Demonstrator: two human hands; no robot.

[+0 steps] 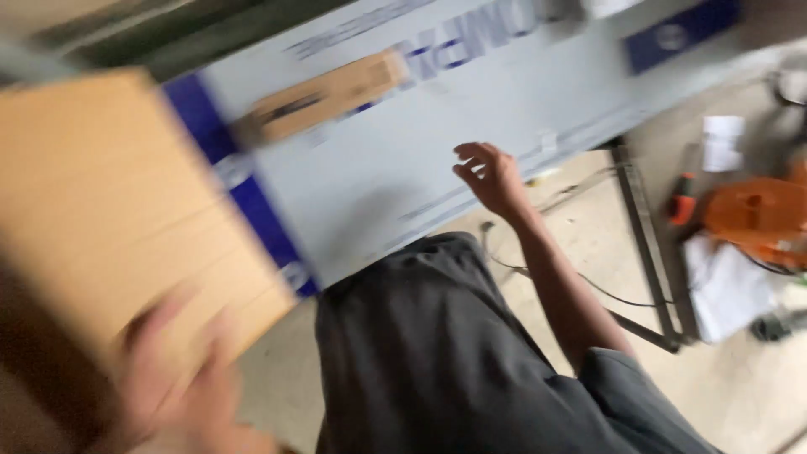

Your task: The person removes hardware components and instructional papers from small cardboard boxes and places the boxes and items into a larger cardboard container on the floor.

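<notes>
We stand over a pale concrete floor [588,244], at a grey work surface with blue edging [395,160] that runs from nine o'clock up toward two. Our right hand [490,176] hovers just above its near edge, fingers loosely curled and half open, with nothing in it. Our left hand [181,378], badly blurred at seven o'clock, presses against the near face of a big tan board [109,219]; the fingers look spread flat rather than wrapped, though the blur keeps us from being sure of the grip. The board lies across the left end of the surface. A smaller tan wooden block [324,94] rests on the surface at eleven o'clock, well apart from both hands. An orange cable reel [756,214] and white papers [727,286] lie on the floor at three o'clock. To handle the board well, we judge it wants both hands, and slower movement.
</notes>
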